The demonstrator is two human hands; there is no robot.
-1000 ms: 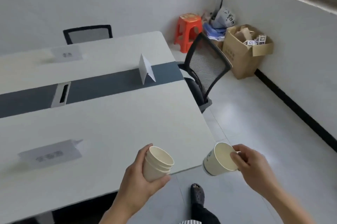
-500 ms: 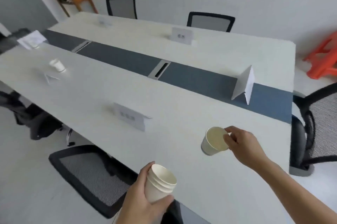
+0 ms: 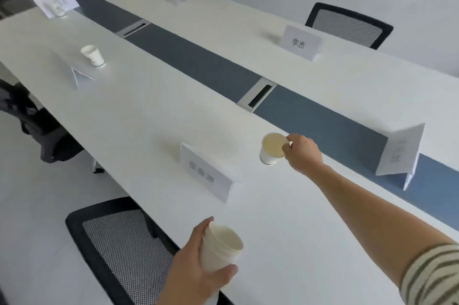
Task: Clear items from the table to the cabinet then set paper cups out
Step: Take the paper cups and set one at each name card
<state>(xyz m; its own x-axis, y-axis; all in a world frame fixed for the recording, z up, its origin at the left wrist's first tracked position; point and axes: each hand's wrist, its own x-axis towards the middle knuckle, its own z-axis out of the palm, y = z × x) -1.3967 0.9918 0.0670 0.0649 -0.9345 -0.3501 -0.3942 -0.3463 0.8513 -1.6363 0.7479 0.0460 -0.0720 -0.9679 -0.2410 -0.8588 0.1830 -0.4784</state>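
Note:
My right hand (image 3: 301, 154) pinches the rim of a single paper cup (image 3: 271, 148), held upright at the white table (image 3: 139, 115) just right of the nearest name card (image 3: 207, 175). I cannot tell whether the cup's base touches the tabletop. My left hand (image 3: 198, 270) grips a short stack of nested paper cups (image 3: 219, 250) near the table's front edge. Two more paper cups stand on the table further left, one (image 3: 93, 55) behind a folded card and one (image 3: 58, 7) at the far end.
Name cards stand along both sides: one with black characters (image 3: 300, 42) across the table, a tent card (image 3: 401, 153) on the dark centre strip (image 3: 198, 63). A metal cable port (image 3: 257, 96) sits in the strip. Black mesh chairs (image 3: 119, 242) (image 3: 347, 25) surround the table.
My view has swung left along the table. My right hand has carried the single cup forward over the table and lowered it beside the nearest name card. My left hand keeps its stack.

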